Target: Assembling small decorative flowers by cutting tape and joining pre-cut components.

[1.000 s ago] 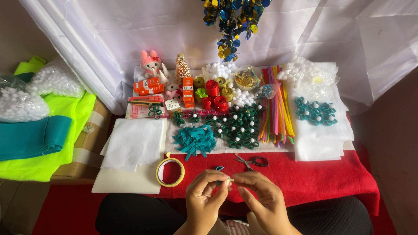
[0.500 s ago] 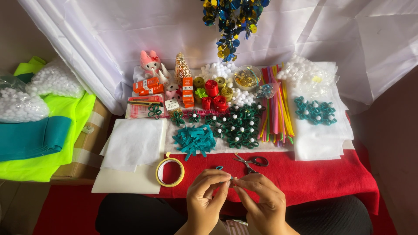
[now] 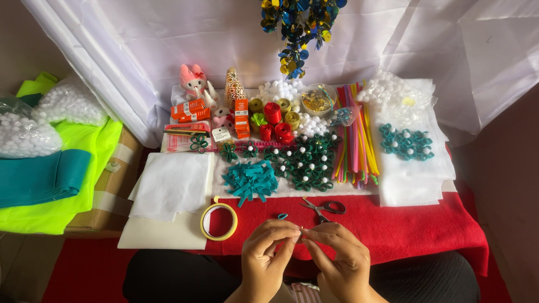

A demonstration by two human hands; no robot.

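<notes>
From my feed, the near edge of the red-felt-covered worktop (image 3: pixel 404 235) runs just beyond my two hands, and the only bare strip of felt lies along that edge, widest to the right of the scissors with dark handles (image 3: pixel 323 207). My left hand (image 3: pixel 268 259) and right hand (image 3: pixel 337 264) meet fingertip to fingertip over the edge, each pinching a tiny piece between thumb and forefinger; it is too small and too covered for me to tell its colour or shape. Just past the fingertips a small teal felt loop (image 3: pixel 282 216) lies alone on the red, touching nothing. A roll of yellow-rimmed tape (image 3: pixel 219 221) sits close on the left, overlapping a stack of white sheets (image 3: pixel 168 188). Further back, a heap of teal felt strips (image 3: pixel 250 179) crowds the middle of the worktop.
</notes>
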